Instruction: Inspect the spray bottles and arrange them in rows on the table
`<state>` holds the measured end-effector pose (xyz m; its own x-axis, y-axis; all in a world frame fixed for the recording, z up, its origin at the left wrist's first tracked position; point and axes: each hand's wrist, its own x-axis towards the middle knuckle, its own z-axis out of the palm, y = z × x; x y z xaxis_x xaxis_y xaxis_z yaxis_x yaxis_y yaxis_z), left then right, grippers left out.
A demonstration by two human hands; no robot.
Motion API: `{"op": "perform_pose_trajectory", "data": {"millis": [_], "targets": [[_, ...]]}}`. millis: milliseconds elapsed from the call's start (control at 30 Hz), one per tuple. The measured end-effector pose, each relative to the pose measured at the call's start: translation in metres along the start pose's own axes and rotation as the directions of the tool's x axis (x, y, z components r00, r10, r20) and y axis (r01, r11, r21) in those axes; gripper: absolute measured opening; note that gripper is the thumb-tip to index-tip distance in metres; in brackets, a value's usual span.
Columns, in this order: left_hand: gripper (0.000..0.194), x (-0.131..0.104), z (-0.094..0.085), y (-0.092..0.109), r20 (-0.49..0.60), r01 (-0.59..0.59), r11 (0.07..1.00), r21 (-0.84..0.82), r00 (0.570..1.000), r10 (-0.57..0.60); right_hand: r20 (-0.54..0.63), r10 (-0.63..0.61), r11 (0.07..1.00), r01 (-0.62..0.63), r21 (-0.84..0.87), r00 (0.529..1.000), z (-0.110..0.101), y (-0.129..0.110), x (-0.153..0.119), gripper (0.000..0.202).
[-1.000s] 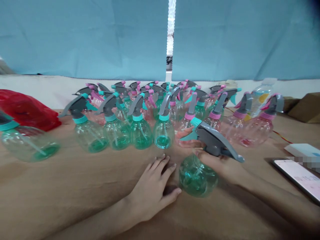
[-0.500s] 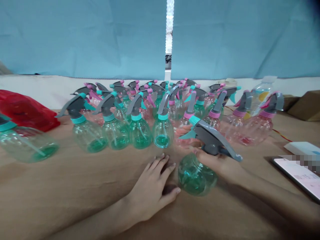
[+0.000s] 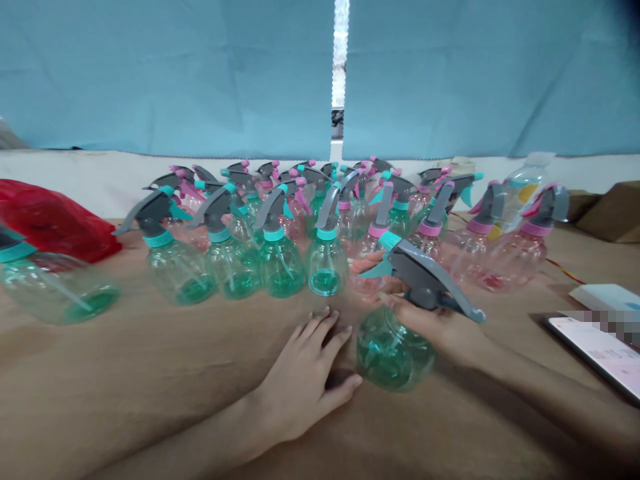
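Note:
My left hand point(image 3: 310, 373) lies on the brown table point(image 3: 165, 380), palm down with its fingers spread and nothing in it. Just to its right, my right hand point(image 3: 430, 327) is wrapped round the neck of a green spray bottle point(image 3: 387, 357) with a grey and teal head, which tilts slightly. Some of the right fingers are hidden behind the bottle head. Beyond my hands stand several green bottles point(image 3: 281, 267) with teal collars. To the right of them are several pink bottles point(image 3: 513, 260) with pink collars.
More spray bottles crowd the back of the table. A red plastic bag point(image 3: 55, 220) and another green bottle point(image 3: 55, 287) are at the left. On the right are a phone point(image 3: 595, 353), a white box point(image 3: 607, 297), a clear bottle point(image 3: 520, 187) and a brown box point(image 3: 613, 213).

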<state>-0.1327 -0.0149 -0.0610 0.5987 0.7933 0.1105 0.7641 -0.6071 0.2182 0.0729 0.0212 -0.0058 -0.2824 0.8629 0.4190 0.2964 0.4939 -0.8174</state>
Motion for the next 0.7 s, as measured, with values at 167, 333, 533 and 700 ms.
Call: {"op": "perform_pose_trajectory", "data": {"millis": [167, 333, 533, 700], "targets": [[0.058, 0.0002, -0.0012, 0.0010, 0.003, -0.002, 1.000, 0.003, 1.000, 0.002, 0.013, 0.005, 0.999, -0.004, -0.037, 1.000, -0.0014, 0.0005, -0.0004, 0.036], [0.059, 0.0011, -0.0011, 0.0009, 0.021, -0.004, 1.000, 0.009, 1.000, 0.003, 0.026, 0.004, 0.998, -0.002, -0.067, 1.000, -0.0028, 0.0000, 0.0001, 0.037], [0.059, -0.0006, -0.0004, 0.0014, 0.006, 0.001, 1.000, 0.006, 1.000, -0.001, 0.038, 0.004, 0.999, -0.003, -0.038, 0.999, -0.0024, 0.0009, 0.0001, 0.039], [0.059, -0.0003, -0.0016, 0.0012, 0.030, 0.006, 1.000, 0.016, 1.000, -0.007, 0.043, -0.003, 1.000, 0.004, -0.027, 0.999, -0.0022, 0.0030, -0.0007, 0.040]]}}
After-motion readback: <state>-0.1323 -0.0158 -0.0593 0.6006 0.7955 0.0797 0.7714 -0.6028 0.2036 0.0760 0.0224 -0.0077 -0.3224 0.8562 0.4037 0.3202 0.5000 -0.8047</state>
